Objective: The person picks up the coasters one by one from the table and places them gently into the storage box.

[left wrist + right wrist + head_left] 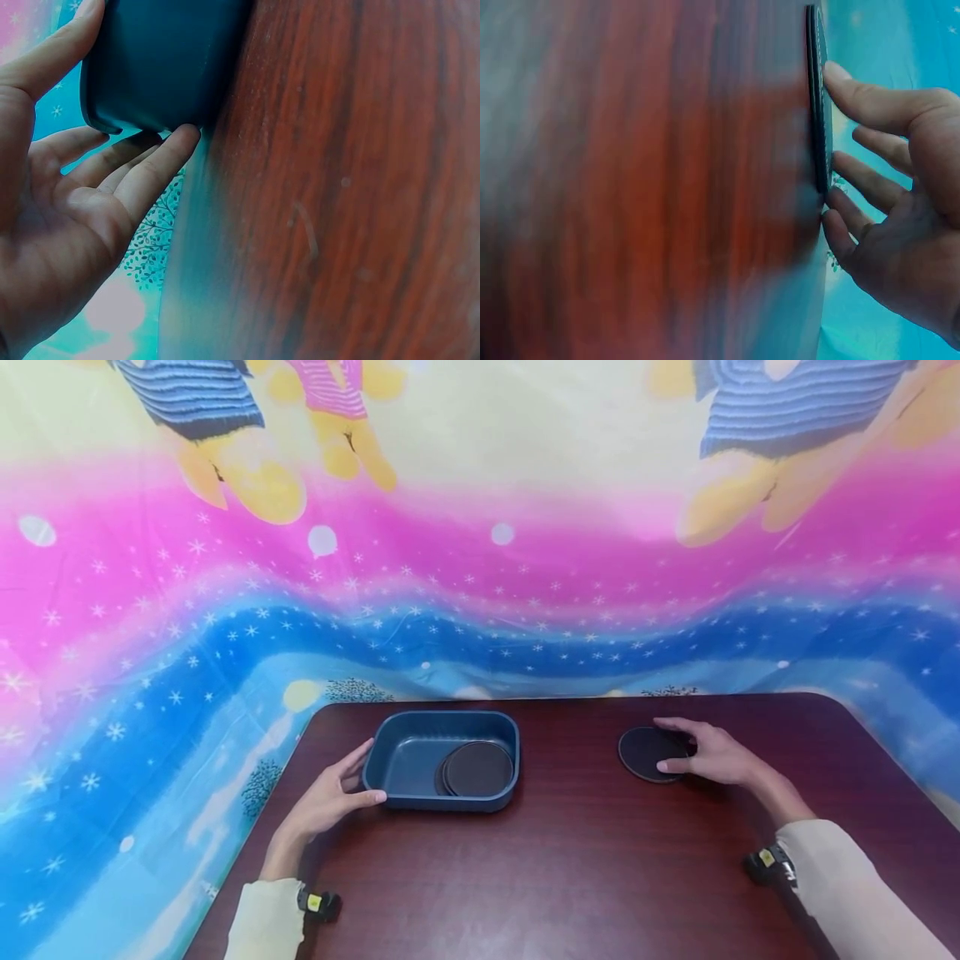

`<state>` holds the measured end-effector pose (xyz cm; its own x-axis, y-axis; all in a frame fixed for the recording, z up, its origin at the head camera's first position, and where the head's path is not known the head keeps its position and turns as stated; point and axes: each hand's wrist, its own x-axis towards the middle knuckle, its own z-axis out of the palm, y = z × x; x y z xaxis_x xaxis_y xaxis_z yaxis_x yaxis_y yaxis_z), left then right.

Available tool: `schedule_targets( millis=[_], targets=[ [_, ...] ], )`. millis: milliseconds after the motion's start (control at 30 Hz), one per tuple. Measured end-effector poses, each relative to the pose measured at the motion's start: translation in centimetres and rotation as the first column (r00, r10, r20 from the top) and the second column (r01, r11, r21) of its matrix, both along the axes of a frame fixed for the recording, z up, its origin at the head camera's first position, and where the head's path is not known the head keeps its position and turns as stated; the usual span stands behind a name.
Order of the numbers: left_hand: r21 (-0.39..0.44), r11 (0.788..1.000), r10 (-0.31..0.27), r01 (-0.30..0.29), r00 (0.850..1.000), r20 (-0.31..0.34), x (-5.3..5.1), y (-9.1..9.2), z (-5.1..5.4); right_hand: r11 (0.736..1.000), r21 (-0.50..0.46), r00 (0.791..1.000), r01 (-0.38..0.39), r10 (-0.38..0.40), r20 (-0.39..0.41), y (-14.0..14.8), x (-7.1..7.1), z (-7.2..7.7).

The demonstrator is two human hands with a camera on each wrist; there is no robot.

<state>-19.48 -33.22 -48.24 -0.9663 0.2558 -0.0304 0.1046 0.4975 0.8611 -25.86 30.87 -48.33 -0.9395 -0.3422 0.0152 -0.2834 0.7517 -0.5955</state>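
Note:
A dark blue-grey rectangular tub (401,802) stands on the table's left side with round black coasters (480,768) overlapping in its right half. My left hand (330,797) holds the tub's left end, its thumb on the front corner of the rim. In the left wrist view, fingertips (184,139) touch the tub's outer wall (165,60). To the right, another round black coaster (647,753) lies flat on the table. My right hand (716,756) grips its right side between thumb and fingers. The right wrist view shows layered edges on this coaster (819,112), with stitching visible.
The dark red-brown wood-grain table (570,860) has rounded far corners. A printed cloth (525,568) with pink and blue bands hangs right behind the table. Black wrist cameras (322,907) sit at both cuffs.

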Motion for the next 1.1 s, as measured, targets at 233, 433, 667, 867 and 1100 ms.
schedule_targets(
  millis=[233,433,667,867,1100],
  targets=[
    [-0.005,1.000,0.000,0.000,1.000,-0.006,-0.1,0.0,-0.1,1.000,-0.005,0.999,-0.023,0.023,-0.037,-0.4,-0.2,0.0],
    [0.001,1.000,-0.001,0.001,1.000,-0.003,-0.1,0.1,0.0,0.998,0.003,0.993,0.063,-0.062,-0.101,-0.7,0.1,1.0],
    [-0.005,1.000,0.003,-0.003,1.000,-0.001,0.0,0.0,0.0,0.996,0.001,0.989,0.089,-0.088,-0.121,-0.2,0.8,2.1],
    [-0.013,1.000,0.010,-0.010,1.000,0.004,0.0,0.0,0.0,0.992,-0.046,0.991,0.118,-0.121,-0.058,0.5,1.9,2.3],
    [-0.013,1.000,0.010,-0.009,1.000,0.005,0.1,0.1,0.1,0.968,-0.185,0.985,0.168,-0.157,0.074,0.8,2.9,1.7]
  ],
)
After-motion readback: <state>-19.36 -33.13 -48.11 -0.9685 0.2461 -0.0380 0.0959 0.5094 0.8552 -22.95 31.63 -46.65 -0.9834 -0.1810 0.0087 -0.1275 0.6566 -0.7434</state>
